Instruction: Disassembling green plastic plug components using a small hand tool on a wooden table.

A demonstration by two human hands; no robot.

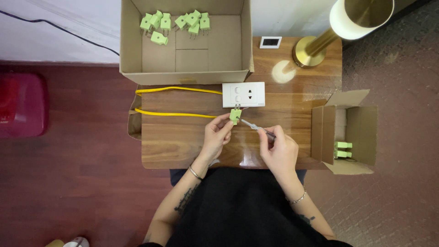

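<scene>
My left hand (216,135) pinches a small green plug (235,115) just below a white socket plate (243,94) on the wooden table (183,142). The plug's prongs point up toward the plate. My right hand (279,148) grips a thin screwdriver (254,126), its tip aimed at the plug's side. A yellow cable (176,114) runs in a loop from the table's left edge toward the plug and the plate.
A large open cardboard box (228,50) at the back holds several green plugs (176,23). A smaller box (361,132) on its side at the right holds two more. A brass lamp (315,48) and a small white device (270,42) stand at the back right.
</scene>
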